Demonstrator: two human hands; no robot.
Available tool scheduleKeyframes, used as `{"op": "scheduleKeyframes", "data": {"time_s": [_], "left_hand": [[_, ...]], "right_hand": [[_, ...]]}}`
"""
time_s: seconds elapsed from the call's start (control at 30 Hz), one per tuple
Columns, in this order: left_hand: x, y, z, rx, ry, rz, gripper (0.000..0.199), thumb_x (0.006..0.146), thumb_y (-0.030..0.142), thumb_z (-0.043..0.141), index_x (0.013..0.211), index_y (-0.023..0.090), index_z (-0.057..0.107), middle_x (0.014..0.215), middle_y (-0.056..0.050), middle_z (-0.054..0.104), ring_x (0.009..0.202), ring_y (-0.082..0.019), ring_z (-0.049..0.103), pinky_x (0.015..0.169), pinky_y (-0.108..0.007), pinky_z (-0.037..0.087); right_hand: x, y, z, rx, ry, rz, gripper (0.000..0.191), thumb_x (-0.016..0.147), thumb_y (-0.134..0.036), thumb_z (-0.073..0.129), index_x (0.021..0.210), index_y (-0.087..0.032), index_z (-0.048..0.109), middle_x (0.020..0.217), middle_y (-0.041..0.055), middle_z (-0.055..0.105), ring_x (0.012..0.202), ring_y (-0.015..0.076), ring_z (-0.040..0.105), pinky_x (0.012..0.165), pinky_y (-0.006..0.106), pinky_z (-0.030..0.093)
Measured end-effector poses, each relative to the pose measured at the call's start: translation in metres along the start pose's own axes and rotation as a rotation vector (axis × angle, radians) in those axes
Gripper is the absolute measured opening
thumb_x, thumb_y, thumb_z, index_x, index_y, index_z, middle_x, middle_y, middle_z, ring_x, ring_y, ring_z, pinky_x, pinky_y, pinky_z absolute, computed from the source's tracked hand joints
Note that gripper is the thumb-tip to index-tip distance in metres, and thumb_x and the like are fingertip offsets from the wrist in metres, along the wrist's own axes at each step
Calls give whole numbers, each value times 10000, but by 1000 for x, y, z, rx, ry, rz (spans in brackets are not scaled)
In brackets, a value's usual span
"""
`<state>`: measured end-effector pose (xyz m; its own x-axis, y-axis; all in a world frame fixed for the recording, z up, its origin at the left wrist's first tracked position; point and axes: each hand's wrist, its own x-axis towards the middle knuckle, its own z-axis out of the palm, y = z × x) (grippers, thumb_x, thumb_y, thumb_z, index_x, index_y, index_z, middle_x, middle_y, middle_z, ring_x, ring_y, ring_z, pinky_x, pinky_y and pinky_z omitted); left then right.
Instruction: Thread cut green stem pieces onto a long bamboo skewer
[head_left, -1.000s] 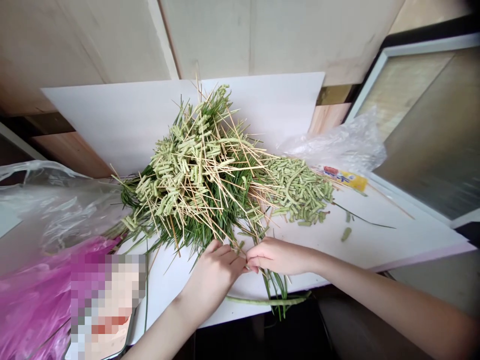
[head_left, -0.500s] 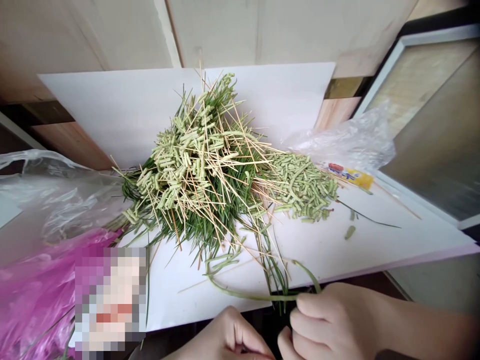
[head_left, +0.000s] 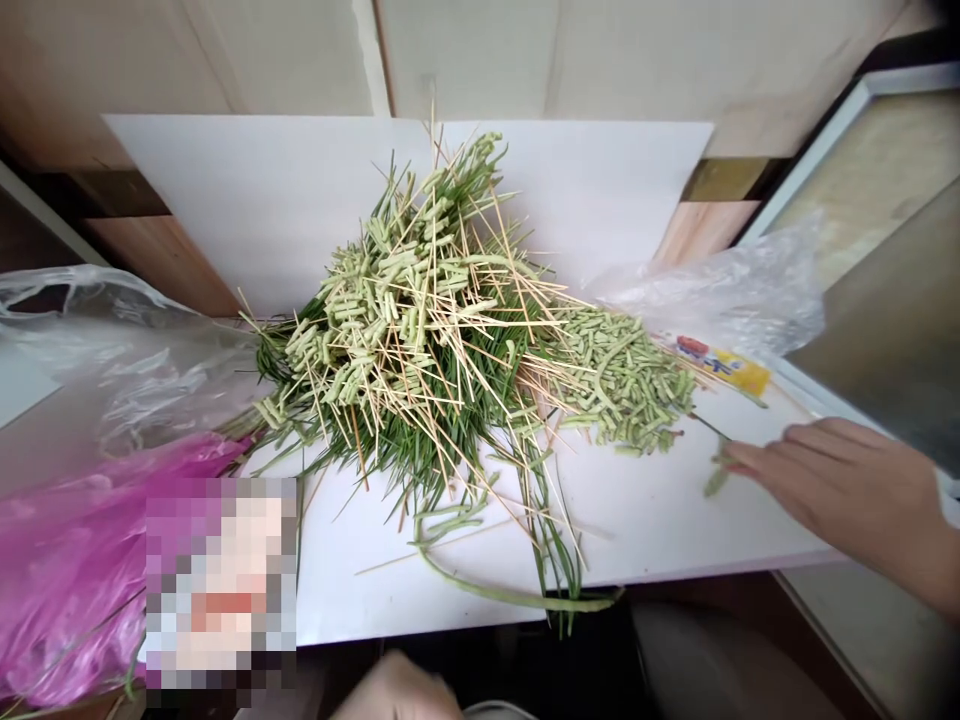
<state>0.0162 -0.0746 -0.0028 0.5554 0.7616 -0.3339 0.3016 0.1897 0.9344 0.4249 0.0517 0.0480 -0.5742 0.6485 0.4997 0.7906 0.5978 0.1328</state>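
Note:
My right hand (head_left: pixel 840 490) reaches over the right part of the white board (head_left: pixel 645 520), its fingertips at a small green bean piece (head_left: pixel 716 482); the fingers are together and blurred, so a grip cannot be made out. Only the back of my left hand (head_left: pixel 397 690) shows at the bottom edge, its fingers hidden. A heap of cut bean pieces, thin sticks (head_left: pixel 480 370) and long green leaves (head_left: pixel 420 455) fills the middle. More cut pieces (head_left: pixel 637 390) lie to its right. One long bean (head_left: pixel 510 597) curves along the front edge.
Clear plastic bags lie at the left (head_left: pixel 165 370) and back right (head_left: pixel 750 290). A pink bag (head_left: pixel 75 570) is at the front left, beside a pixelated patch. A yellow wrapper (head_left: pixel 739 372) lies right of the bean pieces. A wall stands behind.
My right hand has moved from the front middle to the right, away from the long bean's end. My left hand has shifted down and left. The view has shifted slightly.

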Motion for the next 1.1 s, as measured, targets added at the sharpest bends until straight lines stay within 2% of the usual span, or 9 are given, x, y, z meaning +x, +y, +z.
{"op": "scheduleKeyframes", "data": {"time_s": [0.03, 0.07, 0.13, 0.23, 0.37, 0.47, 0.67, 0.9, 1.1], "left_hand": [[-1, 3, -11, 30, 28, 24, 470, 871, 601, 653, 648, 190, 700, 544, 6, 550, 498, -121, 486, 519, -271, 375], [2, 8, -23, 153, 170, 79, 428, 947, 532, 588, 740, 190, 739, 611, -15, 620, 571, -138, 562, 598, -273, 421], [17, 16, -48, 474, 363, 239, 329, 973, 449, 585, 854, 199, 764, 790, -55, 733, 743, -184, 645, 715, -297, 458], [48, 21, -74, 885, 532, 358, 255, 962, 397, 615, 1052, 214, 769, 883, -66, 775, 805, -230, 651, 767, -348, 477], [70, 20, -81, 1171, 598, 384, 335, 936, 354, 658, 1241, 226, 705, 1044, -86, 761, 942, -277, 631, 843, -410, 497], [69, 28, -75, 1125, 596, 421, 326, 937, 360, 656, 1233, 232, 704, 1141, -95, 736, 996, -287, 624, 879, -436, 494], [65, 59, -57, 670, 519, 485, 215, 941, 381, 658, 1067, 228, 739, 1049, -54, 762, 965, -218, 667, 879, -337, 506], [78, 73, -46, 390, 326, 396, 242, 939, 426, 650, 939, 209, 758, 916, -12, 755, 806, -161, 664, 749, -254, 478], [81, 73, -42, 306, 288, 398, 225, 934, 396, 664, 955, 206, 783, 907, -24, 755, 815, -170, 656, 770, -267, 471]], "right_hand": [[4, 12, 2, 10, -18, 57, 537, 1045, -530, 409, 867, -196, 790, 712, 135, 740, 700, 228, 642, 689, 395, 428], [6, 15, 5, 80, -70, 143, 544, 1044, -546, 396, 913, -188, 785, 853, 155, 774, 810, 242, 685, 761, 393, 457], [12, 0, 14, 404, -285, 289, 491, 1051, -524, 390, 1006, -211, 766, 1000, 132, 771, 889, 243, 699, 801, 378, 481], [28, -48, 28, 931, -548, 455, 367, 1049, -430, 416, 1107, -224, 713, 625, -7, 598, 561, 165, 539, 587, 303, 413], [57, -90, 39, 1519, -548, 546, 343, 1053, -367, 439, 1311, -190, 579, 544, -83, 485, 499, 103, 408, 529, 238, 311], [73, -100, 49, 1817, -516, 555, 346, 1059, -392, 458, 1314, -195, 584, 537, -74, 526, 489, 95, 419, 530, 231, 314], [90, -118, 63, 2203, -414, 496, 355, 1042, -389, 522, 1311, -174, 610, 517, -70, 542, 496, 112, 457, 611, 258, 450], [98, -138, 63, 2356, -228, 526, 296, 1042, -387, 517, 1231, -209, 658, 533, -63, 472, 775, 156, 579, 820, 285, 484], [96, -141, 66, 2381, -188, 569, 314, 1040, -422, 495, 1255, -251, 646, 540, -68, 361, 948, 189, 625, 922, 334, 492]]}}
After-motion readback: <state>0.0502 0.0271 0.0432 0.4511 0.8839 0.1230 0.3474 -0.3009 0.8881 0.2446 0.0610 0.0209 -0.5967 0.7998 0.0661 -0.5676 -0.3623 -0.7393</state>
